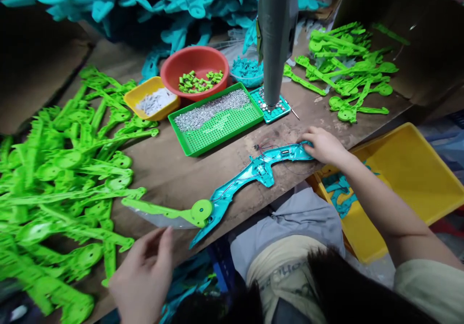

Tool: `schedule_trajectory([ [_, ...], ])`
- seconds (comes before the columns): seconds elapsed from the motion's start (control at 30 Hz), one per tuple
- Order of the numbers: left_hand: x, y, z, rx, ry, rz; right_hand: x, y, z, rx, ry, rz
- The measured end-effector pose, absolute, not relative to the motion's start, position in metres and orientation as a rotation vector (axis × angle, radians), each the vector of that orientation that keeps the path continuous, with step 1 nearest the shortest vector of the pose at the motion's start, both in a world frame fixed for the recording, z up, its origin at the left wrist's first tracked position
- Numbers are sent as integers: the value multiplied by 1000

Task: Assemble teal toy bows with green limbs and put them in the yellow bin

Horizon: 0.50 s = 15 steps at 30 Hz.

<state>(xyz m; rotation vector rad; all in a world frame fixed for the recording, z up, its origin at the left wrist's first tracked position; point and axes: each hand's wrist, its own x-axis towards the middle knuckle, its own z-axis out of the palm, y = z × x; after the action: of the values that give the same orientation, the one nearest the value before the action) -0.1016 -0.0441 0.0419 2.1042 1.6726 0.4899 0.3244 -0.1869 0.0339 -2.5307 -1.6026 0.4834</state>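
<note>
A long teal plastic shell (253, 174) with thin wires inside lies across the wooden bench (174, 174). A green blade piece (170, 212) is joined to its left end by a round hub. My right hand (322, 145) rests on the shell's right end, fingers curled over it. Near the bench's front edge, my left hand (143, 275) hovers just below the green blade, fingers loosely apart and holding nothing.
A heap of green blade parts (54, 179) covers the left. Behind stand a green tray of screws (213, 116), a red bowl (194, 70), a yellow dish (152, 97) and a grey hanging screwdriver (275, 34). More green parts (344, 68) lie at right; a yellow bin (409, 179) sits below.
</note>
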Motion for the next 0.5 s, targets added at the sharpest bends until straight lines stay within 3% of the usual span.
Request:
schedule_trajectory([
  [0.07,-68,-57,37,2319,1301,635,316,-188,29,-2522,-1614,408],
  [0.17,-6,-68,16,2538,794,572,314,-188,22,-2394,-1406,423],
  [0.37,42,-64,-15,2588,747,466,339,-205,57,-1805,-455,413],
  [0.5,36,-61,-17,2553,762,481,347,-217,110,-1529,-319,414],
])
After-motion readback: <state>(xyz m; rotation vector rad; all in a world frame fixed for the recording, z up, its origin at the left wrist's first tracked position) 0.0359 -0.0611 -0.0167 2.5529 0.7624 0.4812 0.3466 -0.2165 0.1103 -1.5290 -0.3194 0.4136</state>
